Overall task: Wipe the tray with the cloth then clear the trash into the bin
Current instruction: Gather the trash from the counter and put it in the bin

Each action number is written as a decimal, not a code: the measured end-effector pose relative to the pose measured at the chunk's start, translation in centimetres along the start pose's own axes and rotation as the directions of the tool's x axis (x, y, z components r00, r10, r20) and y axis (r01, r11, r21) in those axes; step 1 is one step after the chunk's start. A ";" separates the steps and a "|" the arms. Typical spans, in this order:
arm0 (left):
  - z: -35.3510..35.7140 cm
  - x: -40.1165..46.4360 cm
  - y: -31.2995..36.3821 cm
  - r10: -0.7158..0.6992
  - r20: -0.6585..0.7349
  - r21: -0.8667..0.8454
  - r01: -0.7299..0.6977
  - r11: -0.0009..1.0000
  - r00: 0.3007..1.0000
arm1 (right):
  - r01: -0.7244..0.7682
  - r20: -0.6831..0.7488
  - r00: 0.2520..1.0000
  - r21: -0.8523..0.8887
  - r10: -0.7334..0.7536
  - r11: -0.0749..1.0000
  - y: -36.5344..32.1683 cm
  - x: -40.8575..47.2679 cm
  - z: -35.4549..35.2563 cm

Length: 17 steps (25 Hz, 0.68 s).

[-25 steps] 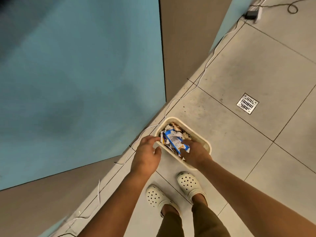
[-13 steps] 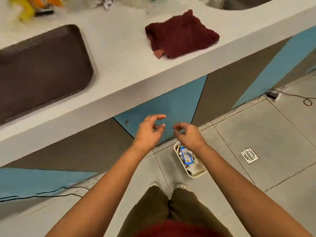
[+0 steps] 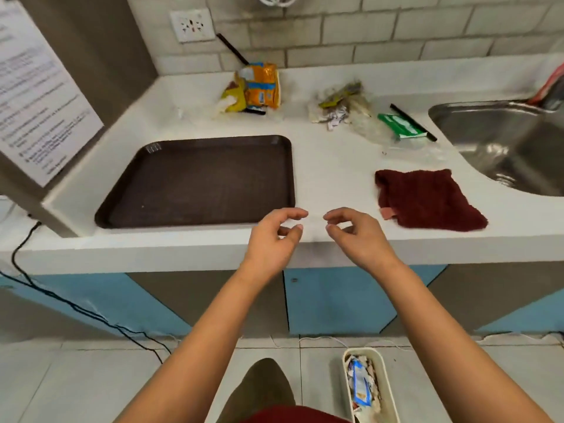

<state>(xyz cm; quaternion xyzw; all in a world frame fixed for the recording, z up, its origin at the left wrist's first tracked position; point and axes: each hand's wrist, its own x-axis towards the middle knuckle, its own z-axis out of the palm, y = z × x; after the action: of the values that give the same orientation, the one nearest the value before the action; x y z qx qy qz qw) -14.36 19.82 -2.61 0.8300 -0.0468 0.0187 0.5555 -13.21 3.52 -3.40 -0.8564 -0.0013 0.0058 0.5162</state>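
A dark brown tray (image 3: 198, 181) lies bare on the white counter (image 3: 332, 166). A dark red cloth (image 3: 427, 199) lies to its right near the counter's front edge. Trash sits at the back: orange and yellow wrappers (image 3: 256, 87), a pile of paper scraps (image 3: 338, 105), a green packet (image 3: 399, 125) with clear plastic. A cream bin (image 3: 384, 367) holding wrappers stands on the floor at lower right. My left hand (image 3: 274, 239) and my right hand (image 3: 357, 236) hover over the counter's front edge between tray and cloth, fingers loosely curled, holding nothing.
A steel sink (image 3: 503, 138) is set into the counter at right. A wall socket (image 3: 192, 24) is on the tiled wall, and a paper notice (image 3: 36, 99) hangs at left. Black cable (image 3: 76, 306) runs along the cabinet fronts and floor.
A second ago both hands were down at the bin on the floor among the wrappers. They have risen empty to counter height, and my view has swung up onto the tray, cloth and trash.
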 end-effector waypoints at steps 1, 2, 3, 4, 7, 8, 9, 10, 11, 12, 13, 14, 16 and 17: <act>-1.3 0.8 -0.2 0.003 -0.030 0.003 -0.002 1.000 1.000 | 0.003 0.012 1.000 -0.003 -0.003 1.000 -0.8 1.2 0.8; -2.7 1.8 -0.6 0.003 -0.053 0.012 -0.002 1.000 0.999 | 0.006 0.020 1.000 -0.001 -0.006 1.000 -1.5 2.5 1.7; -4.0 3.0 -1.1 -0.005 -0.074 0.015 0.006 1.000 0.997 | 0.008 0.021 1.000 0.002 -0.008 1.000 -2.2 3.9 2.6; -5.5 4.2 -1.8 -0.016 -0.091 0.006 0.016 1.000 0.996 | 0.006 0.016 1.000 0.004 -0.006 1.000 -2.8 5.5 3.6; -9.7 8.0 -3.3 -0.048 -0.098 -0.010 0.047 0.999 0.994 | -0.026 -0.018 0.999 0.008 0.026 1.000 -4.7 9.8 6.4; -11.3 9.5 -3.9 -0.050 -0.088 -0.001 0.050 0.999 0.995 | -0.042 -0.032 0.999 0.006 0.042 0.999 -5.4 11.4 7.5; -13.0 11.0 -4.3 -0.055 -0.080 0.015 0.056 0.998 0.995 | -0.053 -0.042 0.998 -0.001 0.053 0.999 -6.0 12.9 8.6; -14.7 12.5 -4.8 -0.061 -0.079 0.031 0.063 0.998 0.995 | -0.058 -0.051 0.997 -0.005 0.058 0.998 -6.7 14.3 9.6; -16.3 14.1 -5.3 -0.067 -0.085 0.043 0.071 0.997 0.994 | -0.063 -0.056 0.996 -0.006 0.062 0.998 -7.4 15.7 10.5; -17.7 15.8 -6.0 -0.074 -0.094 0.054 0.079 0.995 0.993 | -0.070 -0.065 0.995 -0.009 0.069 0.997 -7.8 17.1 11.2; -18.9 17.2 -6.7 -0.080 -0.108 0.069 0.088 0.994 0.991 | -0.082 -0.080 0.994 -0.010 0.081 0.997 -8.0 18.2 11.7; -19.7 18.6 -7.3 -0.087 -0.123 0.085 0.098 0.992 0.989 | -0.096 -0.099 0.991 -0.012 0.094 0.995 -8.1 19.2 12.1; -21.3 21.5 -8.7 -0.096 -0.140 0.125 0.114 0.986 0.985 | -0.128 -0.139 0.982 -0.021 0.124 0.992 -8.2 21.2 12.6; -21.8 22.9 -9.4 -0.100 -0.151 0.147 0.122 0.982 0.984 | -0.142 -0.151 0.979 -0.028 0.136 0.989 -8.2 22.1 12.7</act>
<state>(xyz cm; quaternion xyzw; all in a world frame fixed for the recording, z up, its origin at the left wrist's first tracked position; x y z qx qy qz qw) 9.85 42.25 -0.99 0.8686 0.0410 0.0506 0.4913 8.77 18.78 -2.32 -0.8623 0.0969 -0.0219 0.4966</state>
